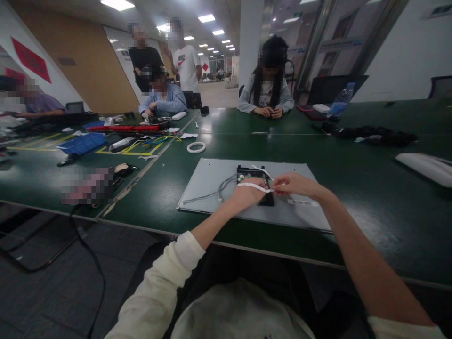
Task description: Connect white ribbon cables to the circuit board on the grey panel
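The right hand (289,182) had its fingers drawn narrow on a white strip (252,186), apparently pinching its end, though the exact contact was too small to make out. From those fingers the strip ran left across the back of the left hand (250,194). The left fingers were mostly hidden under that hand, so whether they stood wide, narrow or around something could not be told.

Both hands were over a silver-grey panel (206,181) lying flat on the green worktop (356,174). A 2nd white strip (262,170) showed just beyond the right fingers; any join between the 2 was unclear. Just beyond the left hand, a black frame (247,168) held a circuit board, largely covered by that hand. A black piece (267,200) sat on the near side of the fingers, its upper end hidden. Grey cables (208,194) spread over the panel to the left of the left hand, their far end lost in the frame. To the right of the black piece was a pale label (302,203), its print unreadable.

Farther beyond the left fingers lay a white ring (196,151). Well to their left, a pinkish item (90,186) was pixelated past recognition.
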The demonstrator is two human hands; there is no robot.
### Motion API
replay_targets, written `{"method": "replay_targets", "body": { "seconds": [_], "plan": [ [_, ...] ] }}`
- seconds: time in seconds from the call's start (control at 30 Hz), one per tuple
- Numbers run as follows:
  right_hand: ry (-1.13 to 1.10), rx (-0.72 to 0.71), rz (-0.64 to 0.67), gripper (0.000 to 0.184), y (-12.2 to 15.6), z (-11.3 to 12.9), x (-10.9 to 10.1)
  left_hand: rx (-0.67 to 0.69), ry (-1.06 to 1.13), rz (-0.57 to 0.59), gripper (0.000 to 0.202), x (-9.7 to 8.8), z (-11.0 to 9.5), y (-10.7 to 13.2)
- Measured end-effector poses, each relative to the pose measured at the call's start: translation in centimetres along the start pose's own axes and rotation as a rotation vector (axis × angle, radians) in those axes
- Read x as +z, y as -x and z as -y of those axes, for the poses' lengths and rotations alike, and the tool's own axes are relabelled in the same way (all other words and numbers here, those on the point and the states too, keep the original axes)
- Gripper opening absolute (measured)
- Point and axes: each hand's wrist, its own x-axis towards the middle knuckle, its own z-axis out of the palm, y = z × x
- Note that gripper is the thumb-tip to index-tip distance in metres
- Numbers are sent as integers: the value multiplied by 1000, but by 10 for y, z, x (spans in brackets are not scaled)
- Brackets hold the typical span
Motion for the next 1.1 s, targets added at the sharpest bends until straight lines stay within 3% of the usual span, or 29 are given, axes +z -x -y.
{"method": "replay_targets", "body": {
  "seconds": [0.4, 0.7, 1.1],
  "plan": [
    [-44, 104, 32, 28, 7, 4, -1, 67, -23, 128, 24, -16, 1, 6],
    [-36, 96, 45, 22, 0, -4, 1, 53, -94, 166, 24, -12, -2, 6],
    [33, 142, 8, 19, 1, 2, 3, 27, -111, 132, 26, -4, -2, 6]
  ]
}}
